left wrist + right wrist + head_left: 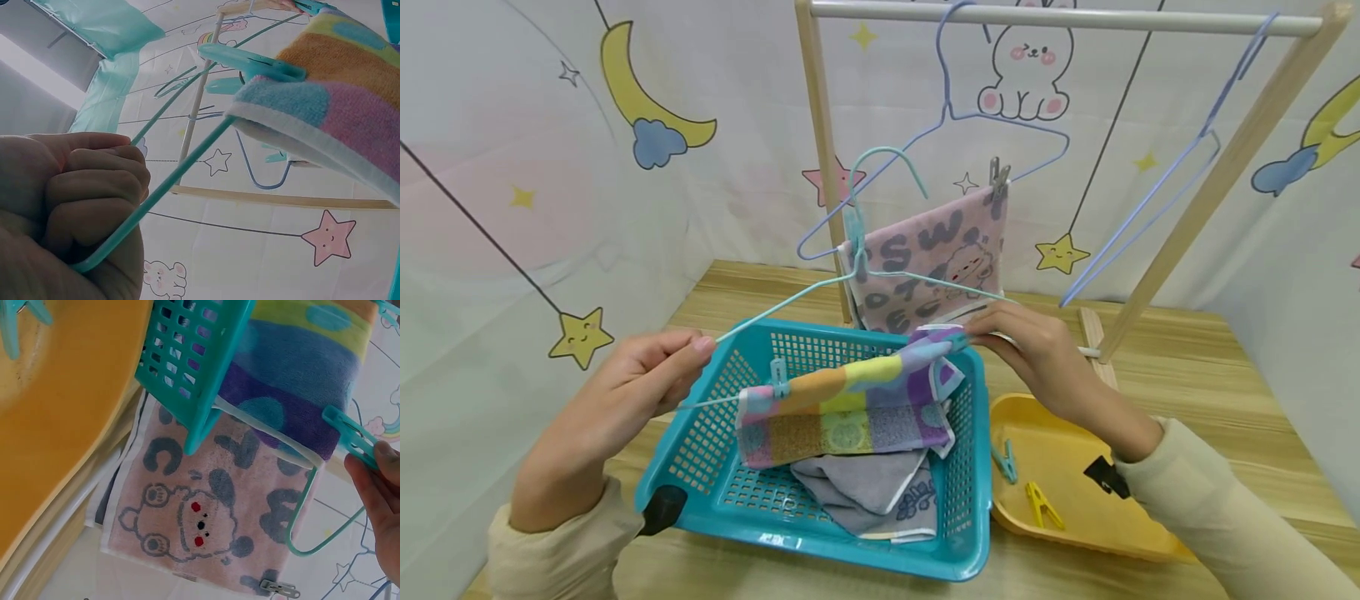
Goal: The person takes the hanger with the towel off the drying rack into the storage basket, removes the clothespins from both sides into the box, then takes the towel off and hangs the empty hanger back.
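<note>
Grips likely light, stiff hanger (187, 164) with left hand (640, 383), pinches clothespin (344, 428) on soft-looking towel (850, 429) with right hand (1045, 350); probably carries best by hanger's 2 ends.

The head view was bright and evenly lit, glare touching the basket (786, 543) toward seven o'clock; wide-lens stretch slanted the post (1217, 183) at two. Both wrist views were dimmer, muted; in the left, a strip (40, 69) glowed at ten, the left hand (94, 200) shadowed.
</note>
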A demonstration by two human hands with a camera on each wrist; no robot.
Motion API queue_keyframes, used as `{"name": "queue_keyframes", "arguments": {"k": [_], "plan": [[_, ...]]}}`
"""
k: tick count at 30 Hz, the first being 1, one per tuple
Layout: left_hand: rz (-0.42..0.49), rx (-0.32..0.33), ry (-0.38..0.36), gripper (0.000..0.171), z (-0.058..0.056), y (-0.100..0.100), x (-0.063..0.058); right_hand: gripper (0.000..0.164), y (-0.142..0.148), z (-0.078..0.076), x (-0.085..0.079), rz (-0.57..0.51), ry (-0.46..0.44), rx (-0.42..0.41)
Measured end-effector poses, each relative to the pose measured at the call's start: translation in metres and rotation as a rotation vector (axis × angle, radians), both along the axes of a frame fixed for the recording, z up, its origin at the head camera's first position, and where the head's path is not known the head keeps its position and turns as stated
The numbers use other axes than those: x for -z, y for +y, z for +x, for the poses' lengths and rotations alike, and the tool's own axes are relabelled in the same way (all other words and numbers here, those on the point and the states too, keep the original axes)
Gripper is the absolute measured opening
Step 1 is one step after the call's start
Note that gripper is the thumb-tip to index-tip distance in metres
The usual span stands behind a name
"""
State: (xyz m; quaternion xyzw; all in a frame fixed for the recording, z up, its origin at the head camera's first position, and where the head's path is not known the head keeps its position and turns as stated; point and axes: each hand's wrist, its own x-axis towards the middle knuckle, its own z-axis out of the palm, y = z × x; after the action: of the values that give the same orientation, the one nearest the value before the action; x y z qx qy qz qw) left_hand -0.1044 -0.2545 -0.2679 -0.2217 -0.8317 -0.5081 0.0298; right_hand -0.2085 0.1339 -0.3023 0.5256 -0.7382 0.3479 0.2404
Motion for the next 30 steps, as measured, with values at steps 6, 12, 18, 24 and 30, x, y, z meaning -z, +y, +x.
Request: {"name": "queue_keyframes", "arguments": {"k": [6,12,18,24,30], "plan": [[-0.001,0.012,-0.001,0.032,-0.001,0.0,0.001,0.032,0.002,0.006,-0.001,-0.016,0.089,0.029],[-0.012,0.005,-0.006,0.033,0.0,0.0,0.0,0.025,0.007,0.011,-0.002,0.021,0.102,0.025],[-0.022,-0.009,-0.003,0.034,0.0,0.001,-0.001,0.025,0.023,0.017,0.002,0.052,0.082,0.028],[-0.015,0.0,-0.003,0.033,-0.001,0.001,-0.001,0.033,0.038,0.018,0.01,0.042,0.098,0.026],[-0.015,-0.003,-0.002,0.033,-0.001,0.001,0.0,0.027,0.05,0.018,0.015,0.043,0.084,0.054]]}}
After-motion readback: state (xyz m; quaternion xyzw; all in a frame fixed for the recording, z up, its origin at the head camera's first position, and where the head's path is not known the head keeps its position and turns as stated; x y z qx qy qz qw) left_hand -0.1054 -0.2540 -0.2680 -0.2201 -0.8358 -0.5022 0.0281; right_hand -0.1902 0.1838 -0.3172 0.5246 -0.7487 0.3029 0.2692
